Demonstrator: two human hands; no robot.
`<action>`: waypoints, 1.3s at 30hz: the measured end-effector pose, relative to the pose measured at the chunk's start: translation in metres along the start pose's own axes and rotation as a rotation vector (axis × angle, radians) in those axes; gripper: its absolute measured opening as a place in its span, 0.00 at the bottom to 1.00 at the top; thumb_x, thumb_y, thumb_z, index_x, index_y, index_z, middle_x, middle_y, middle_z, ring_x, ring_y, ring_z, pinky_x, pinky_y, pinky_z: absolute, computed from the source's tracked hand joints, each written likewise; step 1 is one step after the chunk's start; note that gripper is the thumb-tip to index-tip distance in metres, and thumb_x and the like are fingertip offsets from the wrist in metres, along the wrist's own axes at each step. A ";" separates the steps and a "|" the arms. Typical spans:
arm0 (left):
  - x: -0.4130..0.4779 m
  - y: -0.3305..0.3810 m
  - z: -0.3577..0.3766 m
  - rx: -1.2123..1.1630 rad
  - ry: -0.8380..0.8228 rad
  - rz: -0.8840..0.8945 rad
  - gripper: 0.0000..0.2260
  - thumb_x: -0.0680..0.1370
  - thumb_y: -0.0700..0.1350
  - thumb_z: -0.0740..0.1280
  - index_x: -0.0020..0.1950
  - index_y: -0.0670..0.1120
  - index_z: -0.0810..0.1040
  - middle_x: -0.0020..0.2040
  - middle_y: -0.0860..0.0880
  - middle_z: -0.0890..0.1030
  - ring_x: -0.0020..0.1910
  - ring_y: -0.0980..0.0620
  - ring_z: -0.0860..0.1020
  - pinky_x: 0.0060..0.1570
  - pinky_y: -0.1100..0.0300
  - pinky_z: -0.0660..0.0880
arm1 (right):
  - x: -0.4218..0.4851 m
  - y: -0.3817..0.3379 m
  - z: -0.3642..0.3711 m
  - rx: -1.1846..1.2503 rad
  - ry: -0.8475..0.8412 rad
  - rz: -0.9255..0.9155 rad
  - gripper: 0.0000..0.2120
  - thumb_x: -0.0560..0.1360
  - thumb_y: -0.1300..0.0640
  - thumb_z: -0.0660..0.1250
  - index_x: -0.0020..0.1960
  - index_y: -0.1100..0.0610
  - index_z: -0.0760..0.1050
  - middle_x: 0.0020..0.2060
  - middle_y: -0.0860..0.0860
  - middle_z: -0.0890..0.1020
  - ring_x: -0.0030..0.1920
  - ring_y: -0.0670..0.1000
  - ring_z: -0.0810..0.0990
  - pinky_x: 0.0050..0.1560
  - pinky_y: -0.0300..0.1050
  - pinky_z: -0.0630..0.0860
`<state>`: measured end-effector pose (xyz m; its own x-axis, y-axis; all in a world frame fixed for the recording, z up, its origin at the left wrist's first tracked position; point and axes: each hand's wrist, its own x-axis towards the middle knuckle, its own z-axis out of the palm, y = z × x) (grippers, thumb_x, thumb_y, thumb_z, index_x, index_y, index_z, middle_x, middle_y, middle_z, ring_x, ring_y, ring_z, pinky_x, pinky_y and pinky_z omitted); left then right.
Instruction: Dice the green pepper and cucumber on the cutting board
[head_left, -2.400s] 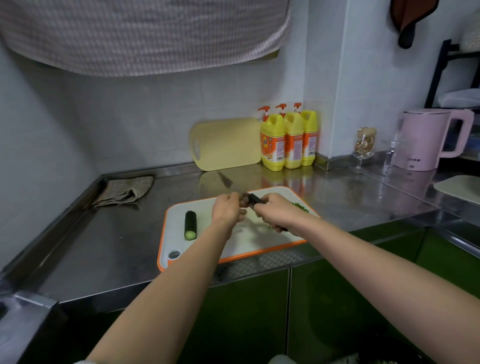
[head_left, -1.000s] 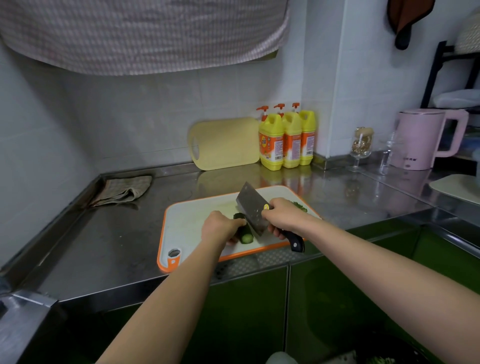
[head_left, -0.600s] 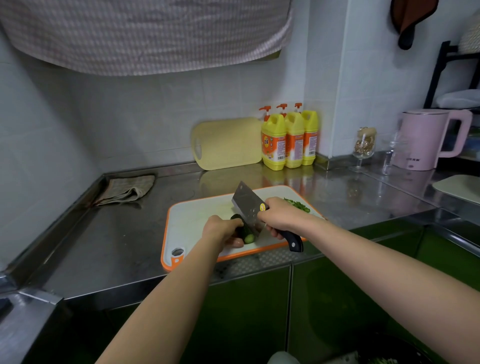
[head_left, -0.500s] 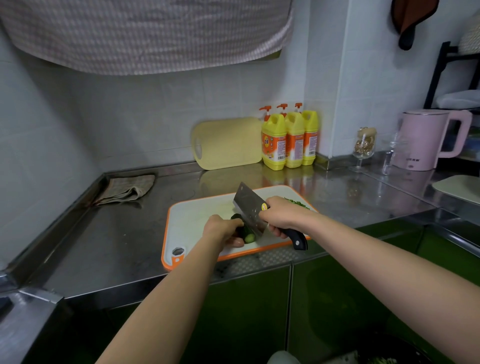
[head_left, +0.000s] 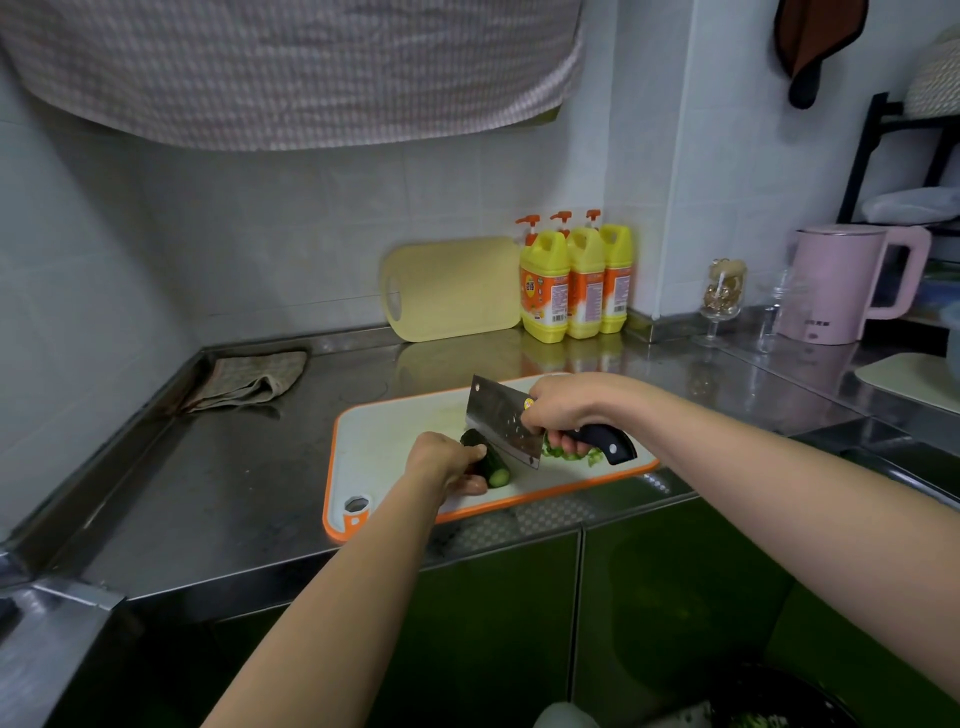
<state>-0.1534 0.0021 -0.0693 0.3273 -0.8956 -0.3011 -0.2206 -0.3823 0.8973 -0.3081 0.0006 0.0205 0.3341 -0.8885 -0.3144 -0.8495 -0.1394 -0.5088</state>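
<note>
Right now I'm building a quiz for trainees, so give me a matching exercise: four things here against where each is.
1 cucumber; 2 cleaver; 3 folded cloth; 4 pink kettle.
A far right of the counter; B gripped by the right hand; C counter's back left corner; D held by the left hand on the cutting board.
Pairs: 1-D, 2-B, 3-C, 4-A.

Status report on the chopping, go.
Left hand holds cucumber on cutting board. Right hand grips cleaver, blade close by cucumber's cut end. Chopped pepper right of blade, nothing blocking.
</note>
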 end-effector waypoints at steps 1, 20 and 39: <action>0.000 0.000 0.000 -0.001 0.002 0.003 0.11 0.77 0.40 0.70 0.53 0.32 0.75 0.36 0.38 0.80 0.21 0.47 0.79 0.26 0.58 0.80 | 0.000 -0.001 -0.001 -0.008 -0.011 0.004 0.06 0.78 0.63 0.55 0.52 0.64 0.69 0.29 0.55 0.73 0.22 0.49 0.69 0.22 0.36 0.68; 0.010 -0.007 0.002 -0.079 0.062 0.008 0.09 0.74 0.38 0.73 0.47 0.34 0.78 0.24 0.43 0.78 0.20 0.49 0.77 0.47 0.48 0.82 | 0.007 -0.016 -0.002 -0.147 -0.134 0.072 0.09 0.78 0.62 0.55 0.39 0.61 0.67 0.18 0.50 0.69 0.16 0.47 0.66 0.21 0.34 0.65; 0.013 -0.009 0.003 -0.081 0.084 -0.037 0.11 0.73 0.42 0.75 0.39 0.38 0.76 0.30 0.41 0.81 0.30 0.45 0.81 0.47 0.49 0.82 | 0.009 -0.011 0.040 -0.190 0.024 -0.073 0.09 0.78 0.65 0.54 0.41 0.63 0.70 0.28 0.57 0.74 0.23 0.51 0.71 0.22 0.38 0.69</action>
<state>-0.1499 -0.0068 -0.0817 0.4107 -0.8576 -0.3098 -0.1328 -0.3924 0.9102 -0.2795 0.0114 -0.0095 0.3897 -0.8829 -0.2620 -0.8858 -0.2815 -0.3689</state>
